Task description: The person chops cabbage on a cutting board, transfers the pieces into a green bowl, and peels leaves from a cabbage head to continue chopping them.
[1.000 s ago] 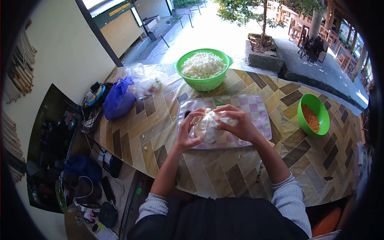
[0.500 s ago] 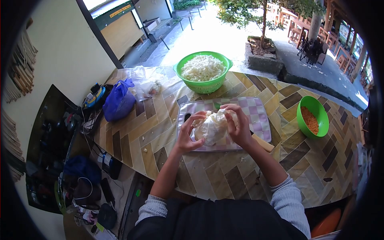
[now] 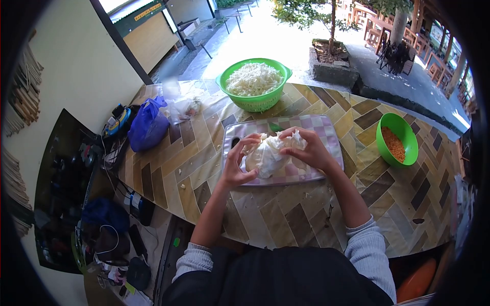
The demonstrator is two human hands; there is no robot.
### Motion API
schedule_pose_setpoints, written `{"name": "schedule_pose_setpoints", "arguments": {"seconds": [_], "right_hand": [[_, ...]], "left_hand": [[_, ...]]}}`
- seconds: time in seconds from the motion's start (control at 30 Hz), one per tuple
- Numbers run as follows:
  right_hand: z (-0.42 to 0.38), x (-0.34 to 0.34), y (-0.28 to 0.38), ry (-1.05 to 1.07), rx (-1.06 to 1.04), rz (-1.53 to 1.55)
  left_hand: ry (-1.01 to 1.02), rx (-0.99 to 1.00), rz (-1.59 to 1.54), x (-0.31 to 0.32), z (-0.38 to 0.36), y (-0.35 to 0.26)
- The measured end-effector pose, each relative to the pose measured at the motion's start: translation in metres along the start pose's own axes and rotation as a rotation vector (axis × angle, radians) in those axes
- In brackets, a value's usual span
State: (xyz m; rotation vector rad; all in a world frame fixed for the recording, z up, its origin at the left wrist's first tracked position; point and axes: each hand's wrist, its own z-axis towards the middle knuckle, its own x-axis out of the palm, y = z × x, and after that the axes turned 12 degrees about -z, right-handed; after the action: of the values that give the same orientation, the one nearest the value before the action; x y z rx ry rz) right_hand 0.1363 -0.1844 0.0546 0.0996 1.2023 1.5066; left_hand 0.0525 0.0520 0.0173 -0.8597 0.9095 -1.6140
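A pale cabbage piece (image 3: 266, 155) rests on a pink-and-white checked cutting board (image 3: 322, 131) in the middle of the table. My left hand (image 3: 236, 164) grips its left side, thumb underneath and fingers curled over the top. On the cabbage's right, my right hand (image 3: 310, 149) pinches a loose outer leaf at the upper edge. Both forearms reach in from the near edge of the table.
A green colander of shredded cabbage (image 3: 253, 83) stands behind the board. A green bowl with orange shreds (image 3: 396, 139) sits at the right. A blue plastic bag (image 3: 147, 125) and a clear bag (image 3: 182, 104) lie at the left. The herringbone table (image 3: 286, 214) drops off at the left.
My right hand has shifted rightward and pulled a leaf out from the cabbage's top. My left hand keeps its hold. The view has tilted slightly.
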Motion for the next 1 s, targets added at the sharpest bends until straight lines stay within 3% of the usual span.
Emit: {"name": "schedule_pose_setpoints", "arguments": {"seconds": [0.03, 0.27, 0.3, 0.37, 0.47, 0.57, 0.67, 0.87, 1.0], "right_hand": [[0.0, 0.0, -0.002, 0.02, 0.124, 0.12], [0.001, 0.016, 0.007, -0.158, 0.08, -0.03], [0.002, 0.015, 0.01, -0.14, 0.097, -0.057], [0.004, 0.01, 0.018, -0.097, 0.129, -0.11], [0.003, 0.002, 0.02, -0.081, 0.174, 0.109], [0.004, -0.004, 0.013, 0.029, 0.138, 0.002], [0.007, -0.018, 0.019, 0.321, 0.196, -0.14], [0.006, -0.021, 0.004, 0.281, 0.113, -0.007], [0.008, -0.024, 0.019, 0.287, 0.205, -0.192]], "left_hand": [[0.013, 0.013, -0.008, -0.001, 0.0, 0.0], [-0.021, 0.028, -0.041, 0.006, 0.003, 0.004], [-0.004, 0.099, 0.105, 0.007, 0.006, 0.007], [-0.051, 0.015, 0.081, 0.011, 0.006, 0.005], [-0.067, -0.061, -0.026, 0.009, 0.007, 0.005], [-0.024, -0.07, -0.077, 0.005, 0.01, 0.009], [0.012, -0.05, -0.055, 0.005, 0.012, 0.009], [0.027, -0.046, -0.059, 0.006, 0.012, 0.009], [0.037, -0.047, -0.057, 0.004, 0.011, 0.01]]}}
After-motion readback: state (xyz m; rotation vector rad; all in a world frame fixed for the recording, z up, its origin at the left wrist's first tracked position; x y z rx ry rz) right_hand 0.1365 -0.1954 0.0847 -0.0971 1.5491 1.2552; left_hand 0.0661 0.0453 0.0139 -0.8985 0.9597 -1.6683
